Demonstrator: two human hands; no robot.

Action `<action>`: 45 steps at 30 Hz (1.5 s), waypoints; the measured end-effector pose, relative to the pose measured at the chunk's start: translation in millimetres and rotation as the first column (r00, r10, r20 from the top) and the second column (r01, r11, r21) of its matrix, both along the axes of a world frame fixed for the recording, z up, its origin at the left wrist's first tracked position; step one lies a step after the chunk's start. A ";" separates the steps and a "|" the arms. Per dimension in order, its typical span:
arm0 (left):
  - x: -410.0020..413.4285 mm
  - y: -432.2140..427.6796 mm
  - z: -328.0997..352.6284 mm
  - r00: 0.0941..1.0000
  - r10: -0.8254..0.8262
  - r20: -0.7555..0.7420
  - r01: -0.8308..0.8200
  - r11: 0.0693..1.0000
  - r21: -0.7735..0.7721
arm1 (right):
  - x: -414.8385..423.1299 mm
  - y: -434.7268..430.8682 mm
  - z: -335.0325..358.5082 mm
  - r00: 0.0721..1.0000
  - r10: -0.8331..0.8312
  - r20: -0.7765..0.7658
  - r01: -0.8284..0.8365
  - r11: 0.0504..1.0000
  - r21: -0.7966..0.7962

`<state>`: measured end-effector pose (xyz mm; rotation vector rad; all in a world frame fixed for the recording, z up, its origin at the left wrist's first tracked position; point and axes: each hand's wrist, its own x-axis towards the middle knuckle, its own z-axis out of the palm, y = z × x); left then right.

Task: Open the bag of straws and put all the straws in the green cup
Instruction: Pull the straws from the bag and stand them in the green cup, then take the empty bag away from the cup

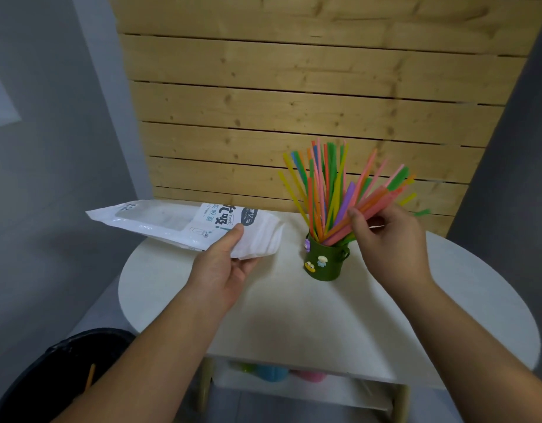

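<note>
Risk first: green cup (326, 261) is small and light-looking w/ a big fan of straws (326, 190) leaning out every way, so a sideways push from the right hand (388, 236) could prob tip it or flick straws off the worktop (294, 315). Right hand is closed on a bunch of straws, lower ends already in the cup, tops slanting up and to the right. Left hand (224, 270) pinches the bag (184, 224), thumb on top, held just above the worktop, left of the cup. Bag's long axis runs roughly left-right, far end out past the worktop edge. Looks flat, likely empty, can't tell for sure.
</note>
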<state>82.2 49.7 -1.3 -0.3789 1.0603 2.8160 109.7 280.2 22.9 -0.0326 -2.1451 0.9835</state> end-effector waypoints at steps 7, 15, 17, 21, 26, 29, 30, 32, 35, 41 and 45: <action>0.5 -2.0 -0.4 1.000 0.005 -0.017 -0.004 1.000 0.007 | -14.2 -7.8 -12.1 0.998 -0.042 0.046 0.041 0.999 0.024; 0.8 -2.0 1.7 1.000 0.000 -0.002 0.000 1.000 0.009 | -20.5 -13.0 -12.3 0.998 -0.031 0.058 0.032 0.999 -0.026; 1.9 -1.6 2.2 1.000 -0.002 -0.004 0.002 1.000 0.009 | -19.7 -13.7 -12.9 0.998 -0.024 0.066 0.025 1.000 -0.008; 3.5 -1.8 2.7 1.000 -0.002 -0.006 0.002 1.000 0.005 | -19.4 -16.9 -15.6 0.993 -0.017 0.121 0.016 1.000 0.007; 5.6 -2.8 3.9 1.000 -0.016 -0.014 0.016 1.000 -0.002 | -12.9 -20.5 -13.0 0.979 0.037 0.200 -0.018 0.995 -0.096; 8.0 -5.3 3.8 0.999 -0.029 -0.023 0.029 1.000 -0.005 | -5.5 -21.4 -9.1 0.978 0.048 0.205 -0.024 0.993 -0.116; 8.9 -6.2 3.5 0.999 -0.035 -0.029 0.035 0.999 -0.007 | -2.7 -21.7 -8.1 0.978 0.047 0.203 -0.024 0.993 -0.116; 11.3 -7.4 3.7 0.998 -0.047 -0.033 0.046 0.999 -0.014 | 4.8 -21.5 -6.6 0.980 0.044 0.196 -0.015 0.989 -0.149; 16.1 -8.8 4.8 0.997 -0.069 -0.039 0.068 0.997 -0.021 | 18.8 -19.7 -4.8 0.977 0.010 0.212 0.031 0.981 -0.189; 29.0 -8.5 5.2 0.992 -0.117 -0.052 0.114 0.992 -0.058 | 42.9 -18.1 -10.1 0.829 0.098 0.551 -0.044 0.993 -0.110; 45.3 -11.6 5.4 0.976 -0.206 -0.068 0.195 0.972 -0.134 | 59.8 -40.2 -0.3 0.656 0.505 0.561 -0.102 0.796 -0.597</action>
